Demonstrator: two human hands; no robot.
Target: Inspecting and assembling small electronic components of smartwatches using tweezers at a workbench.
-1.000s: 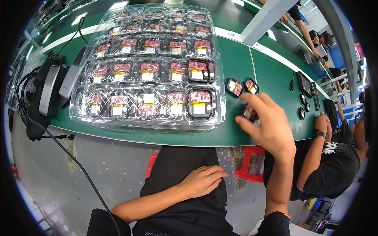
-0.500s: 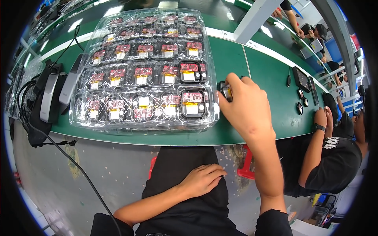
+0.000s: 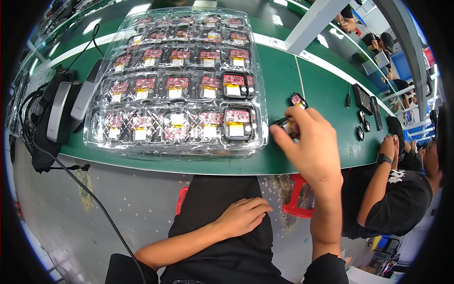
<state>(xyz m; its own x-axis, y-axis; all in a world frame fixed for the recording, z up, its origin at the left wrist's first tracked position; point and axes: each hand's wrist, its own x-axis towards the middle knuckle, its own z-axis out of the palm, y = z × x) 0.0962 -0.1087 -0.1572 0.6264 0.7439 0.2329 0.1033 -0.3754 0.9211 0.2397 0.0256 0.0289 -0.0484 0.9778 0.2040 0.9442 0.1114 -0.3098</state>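
Note:
Just right of the tray, my right hand [image 3: 314, 146] pinches a small black-framed circuit module [image 3: 289, 127] with a red board, partly hidden by the fingers. A second circuit module [image 3: 298, 100] of like build lies on the green table just beyond those fingers. The clear plastic tray [image 3: 263, 113] carries rows of red boards with silver-white and yellow parts; two at its right side, such as this circuit module [image 3: 237, 124], sit in thicker black frames. Below the table edge, my left hand [image 3: 243, 215] rests flat on my thigh, fingers stretched out, holding nothing.
Grey-and-black devices [image 3: 59, 113] with tangled black cables stand left of the tray. To the right, a co-worker's hands [image 3: 388, 144] are at the green table [image 3: 326, 118], near several small black modules [image 3: 361, 133] and a black box [image 3: 362, 98]. A grey post [image 3: 312, 26] rises behind.
My right hand has moved slightly right and down with the module. The second module beyond the fingers has come into plain view. My left hand stays on my thigh.

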